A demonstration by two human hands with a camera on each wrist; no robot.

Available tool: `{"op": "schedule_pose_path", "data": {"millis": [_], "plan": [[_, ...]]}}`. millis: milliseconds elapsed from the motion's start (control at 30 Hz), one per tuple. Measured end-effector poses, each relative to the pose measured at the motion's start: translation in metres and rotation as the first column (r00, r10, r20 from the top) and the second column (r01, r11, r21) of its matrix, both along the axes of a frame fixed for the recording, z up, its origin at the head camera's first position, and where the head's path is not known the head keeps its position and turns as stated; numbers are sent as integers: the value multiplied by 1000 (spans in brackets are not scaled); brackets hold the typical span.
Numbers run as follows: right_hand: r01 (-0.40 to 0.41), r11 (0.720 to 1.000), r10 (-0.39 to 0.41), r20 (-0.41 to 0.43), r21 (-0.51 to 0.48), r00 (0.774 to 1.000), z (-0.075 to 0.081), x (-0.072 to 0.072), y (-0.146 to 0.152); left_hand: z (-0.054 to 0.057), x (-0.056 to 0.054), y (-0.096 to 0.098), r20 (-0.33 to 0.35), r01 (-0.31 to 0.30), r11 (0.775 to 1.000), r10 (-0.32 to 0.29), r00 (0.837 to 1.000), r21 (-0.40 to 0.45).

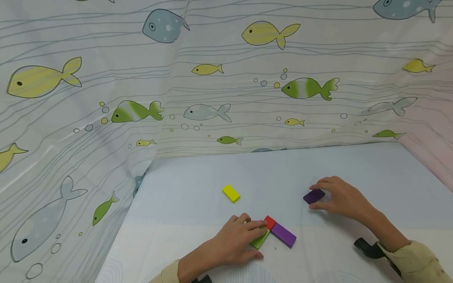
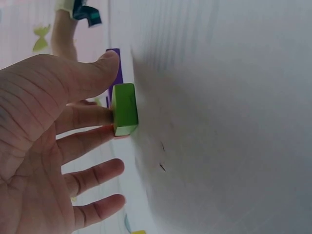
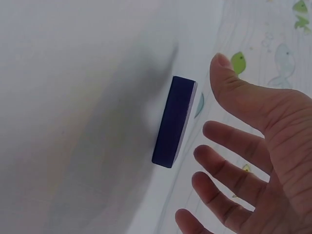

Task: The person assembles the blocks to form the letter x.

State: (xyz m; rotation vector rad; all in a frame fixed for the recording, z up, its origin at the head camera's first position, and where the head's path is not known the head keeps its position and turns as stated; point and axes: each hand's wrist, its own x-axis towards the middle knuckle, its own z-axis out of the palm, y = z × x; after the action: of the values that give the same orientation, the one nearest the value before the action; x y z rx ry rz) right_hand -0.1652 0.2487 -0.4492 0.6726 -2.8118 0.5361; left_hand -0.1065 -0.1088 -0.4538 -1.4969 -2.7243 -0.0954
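Several flat coloured blocks lie on the pale table. My left hand (image 1: 233, 241) reaches over a green block (image 1: 261, 239), its fingertips touching that block and the red block (image 1: 270, 222) set against it. In the left wrist view, the fingers are extended and the thumb stands off the green block (image 2: 125, 109). A purple block (image 1: 284, 236) adjoins the red one. Around a dark purple block (image 1: 313, 196) my right hand (image 1: 345, 198) is spread. The right wrist view shows a gap between its fingers and the dark purple block (image 3: 174, 122).
A yellow block (image 1: 231, 193) lies by itself beyond the left hand. Fish-printed curtain (image 1: 255, 90) hangs behind and to the left of the table (image 1: 184, 188). Pinkish cloth (image 1: 431, 157) borders the right side.
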Motion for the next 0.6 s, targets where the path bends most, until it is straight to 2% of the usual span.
{"op": "schedule_pose_path", "data": {"millis": [200,400,600], "plan": [[30,1000,-30,23,11,999,-2,-3,2,2,0,0,9,-2,1000,2,1000,-9],[36,999,-38,65,26,997,-2,-3,2,4,1,0,-5,5,1000,-5,1000,-1],[48,998,-51,74,42,996,-5,-4,1,4,1,0,-17,6,1000,-6,1000,1]]}}
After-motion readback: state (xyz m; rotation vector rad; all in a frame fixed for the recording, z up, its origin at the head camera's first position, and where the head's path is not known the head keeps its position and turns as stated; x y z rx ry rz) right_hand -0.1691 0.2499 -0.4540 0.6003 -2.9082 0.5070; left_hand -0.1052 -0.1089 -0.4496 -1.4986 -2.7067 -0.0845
